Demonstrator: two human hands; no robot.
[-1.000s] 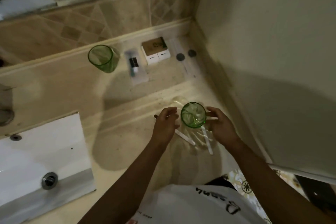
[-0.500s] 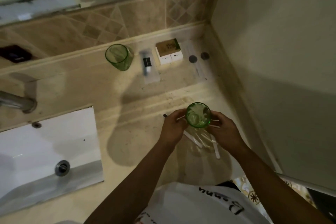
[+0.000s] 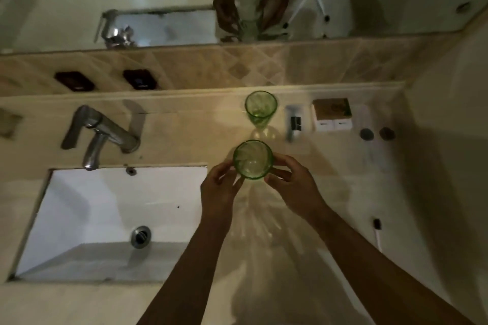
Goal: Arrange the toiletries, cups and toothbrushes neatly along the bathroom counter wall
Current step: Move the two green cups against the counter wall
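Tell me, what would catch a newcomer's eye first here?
Most likely the green cup held between the left hand and the right hand, just right of the white sink. A second green cup stands behind it by the back wall, beside a small box. A chrome tap juts over the sink.

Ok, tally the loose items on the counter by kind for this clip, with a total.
Green cups: 2 (one by the wall, one held in both hands)
White boxes: 2 (left, right), a brown-topped item on them
Small packet: 1
Dark round caps: 2 (left, right)
Toothbrush: 1
Total: 8
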